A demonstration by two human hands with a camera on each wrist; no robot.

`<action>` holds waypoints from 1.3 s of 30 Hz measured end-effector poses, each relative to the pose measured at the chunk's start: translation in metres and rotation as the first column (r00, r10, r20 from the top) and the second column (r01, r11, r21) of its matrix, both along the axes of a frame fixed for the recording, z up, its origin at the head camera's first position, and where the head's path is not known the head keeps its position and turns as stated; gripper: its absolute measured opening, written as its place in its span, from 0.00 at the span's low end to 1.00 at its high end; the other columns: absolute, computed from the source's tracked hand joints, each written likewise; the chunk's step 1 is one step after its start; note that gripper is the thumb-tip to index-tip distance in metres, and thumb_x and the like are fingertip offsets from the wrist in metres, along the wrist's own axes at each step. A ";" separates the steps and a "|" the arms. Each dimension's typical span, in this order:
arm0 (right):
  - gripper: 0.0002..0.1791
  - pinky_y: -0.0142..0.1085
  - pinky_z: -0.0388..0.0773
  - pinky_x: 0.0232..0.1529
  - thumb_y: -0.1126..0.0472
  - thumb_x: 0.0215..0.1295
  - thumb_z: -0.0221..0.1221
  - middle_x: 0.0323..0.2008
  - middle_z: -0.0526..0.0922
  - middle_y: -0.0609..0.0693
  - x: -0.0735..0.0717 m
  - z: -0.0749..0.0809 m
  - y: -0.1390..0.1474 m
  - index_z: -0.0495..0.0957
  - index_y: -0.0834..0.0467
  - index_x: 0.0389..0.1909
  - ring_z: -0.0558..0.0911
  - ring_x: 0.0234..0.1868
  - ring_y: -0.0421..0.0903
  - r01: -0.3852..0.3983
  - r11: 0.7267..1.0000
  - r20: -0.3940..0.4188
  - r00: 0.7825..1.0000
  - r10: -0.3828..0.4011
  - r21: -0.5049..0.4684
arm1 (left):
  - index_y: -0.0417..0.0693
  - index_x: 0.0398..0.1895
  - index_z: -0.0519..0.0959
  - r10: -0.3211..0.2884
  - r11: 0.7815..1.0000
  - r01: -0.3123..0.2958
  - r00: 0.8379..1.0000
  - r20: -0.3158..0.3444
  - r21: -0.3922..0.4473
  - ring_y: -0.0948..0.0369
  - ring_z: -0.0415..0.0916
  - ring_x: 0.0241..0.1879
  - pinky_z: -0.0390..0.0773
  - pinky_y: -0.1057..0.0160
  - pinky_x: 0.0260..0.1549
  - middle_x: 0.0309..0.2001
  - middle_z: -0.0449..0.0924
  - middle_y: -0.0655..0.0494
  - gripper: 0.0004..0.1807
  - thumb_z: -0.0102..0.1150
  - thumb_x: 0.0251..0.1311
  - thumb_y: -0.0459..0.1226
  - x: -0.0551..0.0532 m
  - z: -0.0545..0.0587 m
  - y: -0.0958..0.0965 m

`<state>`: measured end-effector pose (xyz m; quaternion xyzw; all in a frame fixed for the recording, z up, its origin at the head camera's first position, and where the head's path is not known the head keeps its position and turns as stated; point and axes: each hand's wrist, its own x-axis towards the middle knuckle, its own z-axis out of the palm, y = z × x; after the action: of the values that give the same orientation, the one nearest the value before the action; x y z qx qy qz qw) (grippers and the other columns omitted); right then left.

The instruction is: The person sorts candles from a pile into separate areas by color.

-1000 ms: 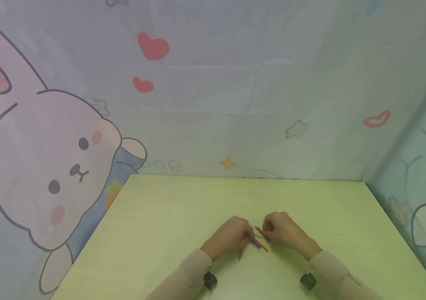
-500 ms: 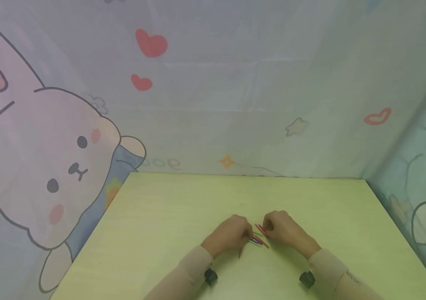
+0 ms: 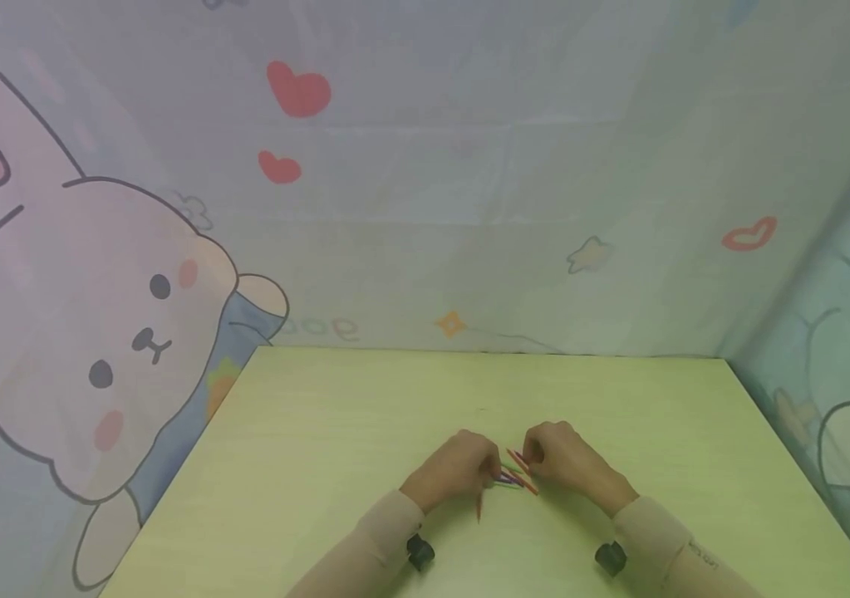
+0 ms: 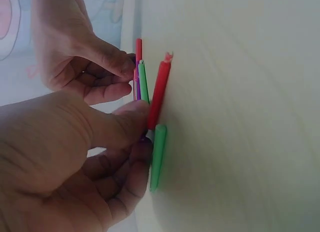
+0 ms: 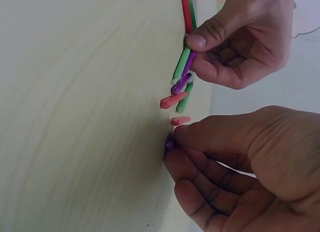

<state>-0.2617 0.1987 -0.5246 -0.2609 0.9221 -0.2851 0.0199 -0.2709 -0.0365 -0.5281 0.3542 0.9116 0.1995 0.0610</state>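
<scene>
Thin coloured sticks, resembling crayons, lie in a loose cluster on the table between the hands. My left hand (image 3: 462,465) pinches a purple stick (image 5: 187,65) between thumb and fingers, with a light green stick (image 5: 180,66) alongside at the thumb. Beside that hand lie a red stick (image 4: 160,87) with a crumbled end and a green stick (image 4: 158,157). My right hand (image 3: 562,457) pinches a purple stick (image 5: 170,143), mostly hidden by its fingertips. Between the hands are two orange-red sticks (image 5: 172,100) and another green stick (image 5: 185,98).
The pale yellow-green table (image 3: 335,415) reaches back to a patterned cloth backdrop (image 3: 425,166) with a cartoon rabbit (image 3: 118,307) at the left. A dark wrist camera (image 3: 420,552) sits below the left sleeve, another dark camera (image 3: 611,558) below the right.
My left hand has shifted slightly left, and the purple and green sticks near its fingertips have drawn in toward it. My right hand stays almost in place.
</scene>
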 end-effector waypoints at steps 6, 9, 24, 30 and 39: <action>0.09 0.33 0.80 0.36 0.76 0.58 0.72 0.31 0.87 0.47 0.000 0.002 -0.002 0.86 0.59 0.33 0.78 0.32 0.38 0.022 1.000 0.012 1.000 -0.022 0.006 | 0.49 0.34 0.90 0.027 0.999 -0.027 1.000 0.006 0.039 0.71 0.81 0.34 0.81 0.75 0.39 0.35 0.89 0.63 0.09 0.78 0.62 0.25 -0.001 -0.002 -0.002; 0.09 0.34 0.80 0.35 0.76 0.58 0.72 0.31 0.86 0.46 0.002 0.005 -0.004 0.86 0.60 0.32 0.77 0.31 0.39 0.039 0.999 0.023 0.999 -0.039 0.017 | 0.49 0.35 0.91 0.030 0.999 -0.030 1.000 0.004 0.037 0.69 0.84 0.38 0.82 0.74 0.43 0.36 0.90 0.62 0.09 0.76 0.64 0.25 -0.001 -0.003 -0.002; 0.08 0.41 0.86 0.37 0.77 0.57 0.71 0.34 0.89 0.52 0.005 0.005 -0.012 0.88 0.62 0.34 0.81 0.32 0.43 0.132 0.990 0.076 0.988 -0.135 0.041 | 0.46 0.40 0.91 0.038 0.999 -0.038 0.998 -0.041 0.014 0.63 0.86 0.45 0.85 0.69 0.50 0.39 0.90 0.60 0.07 0.72 0.67 0.25 0.001 0.000 0.001; 0.09 0.41 0.86 0.36 0.77 0.55 0.71 0.31 0.88 0.50 0.004 0.005 -0.012 0.88 0.62 0.32 0.81 0.31 0.43 0.141 0.989 0.069 0.987 -0.143 0.041 | 0.46 0.40 0.91 0.050 0.998 -0.049 0.998 -0.027 0.032 0.65 0.83 0.43 0.84 0.69 0.48 0.39 0.89 0.61 0.04 0.71 0.71 0.29 0.004 0.003 0.000; 0.09 0.40 0.84 0.35 0.77 0.53 0.70 0.31 0.86 0.48 0.004 0.007 -0.013 0.87 0.61 0.31 0.80 0.31 0.44 0.162 0.986 0.101 0.981 -0.166 0.050 | 0.46 0.42 0.91 0.051 0.998 -0.048 0.996 -0.073 0.040 0.65 0.81 0.42 0.83 0.69 0.47 0.38 0.87 0.62 0.07 0.71 0.67 0.27 0.002 0.007 -0.005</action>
<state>-0.2576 0.1862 -0.5176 -0.1682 0.9439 -0.2797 0.0503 -0.2686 -0.0414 -0.5210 0.3396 0.9178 0.2051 0.0156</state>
